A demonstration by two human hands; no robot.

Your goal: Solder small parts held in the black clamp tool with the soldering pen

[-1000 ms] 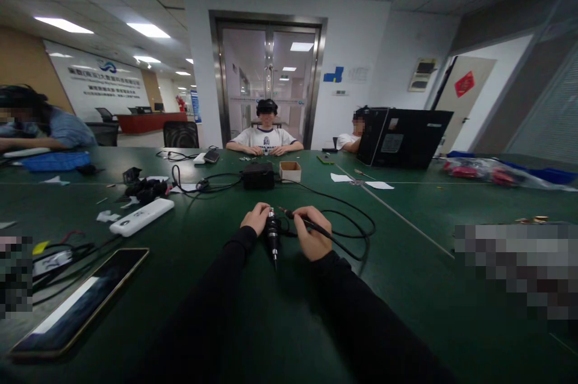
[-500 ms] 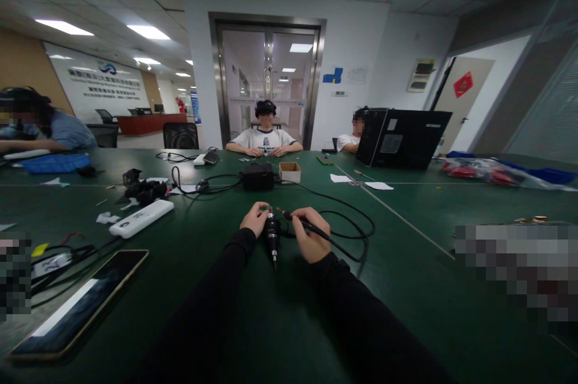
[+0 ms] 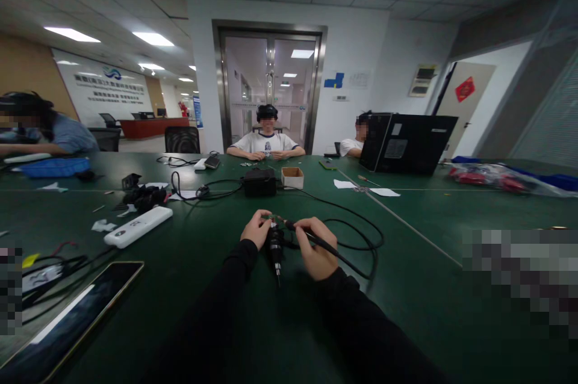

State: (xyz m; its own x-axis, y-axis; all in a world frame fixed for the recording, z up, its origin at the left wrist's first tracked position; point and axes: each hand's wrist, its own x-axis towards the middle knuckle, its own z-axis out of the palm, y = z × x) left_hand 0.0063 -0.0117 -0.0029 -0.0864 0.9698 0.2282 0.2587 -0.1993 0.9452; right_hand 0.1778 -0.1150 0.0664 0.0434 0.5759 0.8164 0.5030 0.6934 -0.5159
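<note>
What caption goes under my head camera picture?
At a dark green table, the right hand holds a slim black corded tool; the left hand is beside a black, silver-tipped cylindrical tool.

Blurred Chinese lettering, "大" legible, on the wall sign (image 3: 103, 84)

Left sleeve (image 3: 203, 312): long, black, plain
Right sleeve (image 3: 374, 324): long, black, plain
Cuffs (image 3: 244, 253): black, creased, ending at wrists
</note>
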